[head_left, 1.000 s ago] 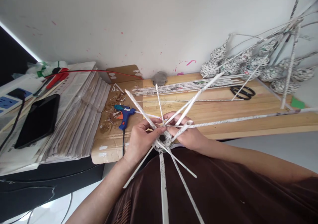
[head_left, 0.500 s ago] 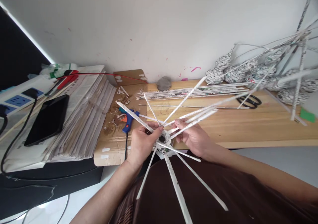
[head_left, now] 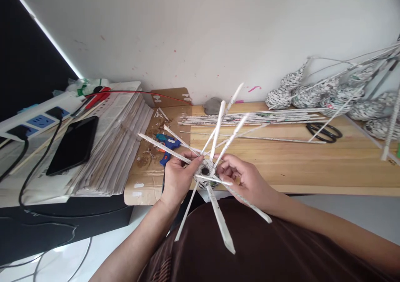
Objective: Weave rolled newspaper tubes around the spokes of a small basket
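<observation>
A small round woven paper basket piece (head_left: 210,165) is held over the bench's front edge, a dark hole at its middle. Rolled paper sticks fan out from it on all sides, among them a broad flat-ended one (head_left: 220,221) pointing down and toward me. My left hand (head_left: 181,171) pinches the rim on the left, thumb on top. My right hand (head_left: 242,175) is at the right rim with fingers curled and touching the weave; its fingertips are partly hidden. A paper stick (head_left: 230,142) rises just beside its knuckles.
A blue glue gun (head_left: 168,148) lies on cardboard (head_left: 146,186). Loose paper rolls (head_left: 259,118) and black-handled scissors (head_left: 333,132) are on the wooden bench (head_left: 312,165). Woven gourd shapes (head_left: 281,92) stand by the wall. At left are stacked newspapers (head_left: 125,127), a phone (head_left: 75,144) and a power strip (head_left: 40,119).
My right hand has let go of the sticks at the upper right and moved down to the rim. Those sticks now stand more upright. The view has shifted a little left.
</observation>
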The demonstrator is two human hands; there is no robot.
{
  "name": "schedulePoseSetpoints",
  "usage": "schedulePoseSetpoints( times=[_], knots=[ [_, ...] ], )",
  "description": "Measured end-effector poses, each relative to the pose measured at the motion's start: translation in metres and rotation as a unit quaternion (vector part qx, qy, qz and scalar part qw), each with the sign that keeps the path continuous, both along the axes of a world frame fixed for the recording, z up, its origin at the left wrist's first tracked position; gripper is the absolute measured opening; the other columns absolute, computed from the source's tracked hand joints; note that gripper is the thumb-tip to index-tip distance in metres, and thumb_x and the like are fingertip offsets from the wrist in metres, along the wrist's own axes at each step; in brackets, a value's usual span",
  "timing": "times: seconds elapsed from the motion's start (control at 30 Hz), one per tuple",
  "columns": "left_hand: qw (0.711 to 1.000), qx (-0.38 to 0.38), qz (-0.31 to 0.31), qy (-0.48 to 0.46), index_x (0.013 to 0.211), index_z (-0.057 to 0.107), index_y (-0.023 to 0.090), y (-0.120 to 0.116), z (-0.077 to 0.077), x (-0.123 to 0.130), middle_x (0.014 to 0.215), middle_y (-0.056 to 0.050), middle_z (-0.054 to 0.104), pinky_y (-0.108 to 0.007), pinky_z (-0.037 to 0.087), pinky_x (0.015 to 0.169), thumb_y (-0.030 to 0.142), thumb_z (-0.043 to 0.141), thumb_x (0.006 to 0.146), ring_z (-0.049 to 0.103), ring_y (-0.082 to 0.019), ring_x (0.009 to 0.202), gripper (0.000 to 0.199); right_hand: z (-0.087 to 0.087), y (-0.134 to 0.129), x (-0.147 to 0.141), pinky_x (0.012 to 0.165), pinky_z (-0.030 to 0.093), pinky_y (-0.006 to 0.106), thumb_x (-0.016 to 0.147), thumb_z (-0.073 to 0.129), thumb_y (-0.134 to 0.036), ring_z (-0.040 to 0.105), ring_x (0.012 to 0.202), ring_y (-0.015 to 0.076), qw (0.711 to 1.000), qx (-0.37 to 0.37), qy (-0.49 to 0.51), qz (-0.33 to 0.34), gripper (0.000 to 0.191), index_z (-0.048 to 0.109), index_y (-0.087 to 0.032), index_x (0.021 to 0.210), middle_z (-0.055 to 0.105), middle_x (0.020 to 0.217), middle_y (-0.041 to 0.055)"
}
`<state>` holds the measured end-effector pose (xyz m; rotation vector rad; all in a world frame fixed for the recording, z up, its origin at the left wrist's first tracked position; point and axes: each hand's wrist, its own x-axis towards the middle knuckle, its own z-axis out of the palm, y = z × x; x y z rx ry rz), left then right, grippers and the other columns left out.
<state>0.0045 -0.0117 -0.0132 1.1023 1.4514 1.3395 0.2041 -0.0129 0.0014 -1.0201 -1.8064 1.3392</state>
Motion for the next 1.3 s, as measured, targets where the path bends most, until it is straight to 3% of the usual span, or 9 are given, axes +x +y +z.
schedulePoseSetpoints(
  times=[0.1,0.27,0.43,0.67,0.77,0.9,1.07,1.3],
  knots=[
    [1.0,0.001,-0.003,-0.011,0.082,0.072,0.016,-0.001,0.0,-0.001,0.076,-0.002,0.075,-0.025,0.055,0.066,0.037,0.083,0.073,0.068,-0.014,0.065,0.025,-0.003,-0.002,-0.006,0.06,0.05,0.028,0.086,0.07,-0.029,0.058,0.067,0.0148,1.0,0.011,-0.014,0.001,0.039,0.06,-0.021,0.123,0.067,0.094,0.0052],
    [0.998,0.022,-0.025,0.058,0.078,0.076,0.017,-0.004,0.006,-0.004,0.076,-0.003,0.076,-0.026,0.055,0.069,0.033,0.081,0.074,0.069,-0.017,0.07,0.018,-0.004,-0.002,-0.015,0.062,0.051,0.03,0.092,0.065,-0.038,0.06,0.067,0.0151,0.996,0.076,-0.042,-0.018,0.027,0.065,-0.02,0.113,0.066,0.093,0.0063],
    [0.996,0.026,-0.019,0.084,0.08,0.076,0.017,-0.006,0.01,-0.005,0.075,-0.002,0.076,-0.025,0.055,0.066,0.033,0.081,0.075,0.069,-0.016,0.068,0.018,-0.009,-0.004,-0.024,0.069,0.053,0.032,0.083,0.075,-0.039,0.064,0.074,0.0186,0.994,0.091,-0.05,-0.031,0.042,0.06,-0.02,0.117,0.068,0.097,0.0076],
    [0.995,0.017,-0.062,0.077,0.08,0.076,0.017,-0.008,0.011,-0.005,0.073,0.0,0.074,-0.022,0.052,0.063,0.031,0.081,0.076,0.066,-0.014,0.065,0.015,-0.011,0.003,-0.029,0.076,0.054,0.036,0.091,0.06,-0.026,0.068,0.081,0.021,0.993,0.075,-0.049,-0.071,0.02,0.065,-0.02,0.11,0.073,0.097,0.0075],
    [0.994,0.012,-0.095,0.055,0.086,0.079,0.018,-0.011,0.012,-0.005,0.081,-0.003,0.079,-0.027,0.056,0.07,0.032,0.081,0.077,0.071,-0.017,0.073,0.017,-0.011,0.008,-0.028,0.075,0.054,0.035,0.092,0.059,-0.028,0.07,0.081,0.0218,0.994,0.076,-0.036,-0.074,0.014,0.069,-0.019,0.099,0.074,0.092,0.0072],
    [0.994,0.043,-0.072,0.074,0.089,0.082,0.018,-0.014,0.015,-0.004,0.091,-0.006,0.081,-0.03,0.059,0.082,0.028,0.082,0.075,0.075,-0.021,0.086,0.017,-0.009,0.011,-0.026,0.071,0.053,0.033,0.091,0.06,-0.028,0.069,0.075,0.0204,0.989,0.101,-0.054,-0.095,0.014,0.071,-0.019,0.093,0.075,0.087,0.0063],
    [0.995,0.014,-0.044,0.084,0.087,0.081,0.016,-0.011,0.021,0.001,0.076,-0.004,0.08,-0.029,0.059,0.067,0.027,0.084,0.071,0.073,-0.02,0.069,0.02,-0.007,0.013,-0.028,0.068,0.053,0.03,0.088,0.061,-0.025,0.07,0.073,0.0192,0.987,0.108,-0.054,-0.109,0.012,0.071,-0.018,0.091,0.076,0.085,0.0059],
    [0.99,0.021,-0.031,0.134,0.077,0.078,0.018,-0.007,0.021,0.004,0.069,-0.001,0.077,-0.025,0.055,0.061,0.028,0.083,0.07,0.07,-0.017,0.063,0.013,-0.014,0.013,-0.027,0.064,0.053,0.028,0.086,0.062,-0.025,0.069,0.072,0.0189,0.988,0.087,-0.029,-0.123,0.01,0.07,-0.018,0.087,0.075,0.081,0.0054]
  ],
)
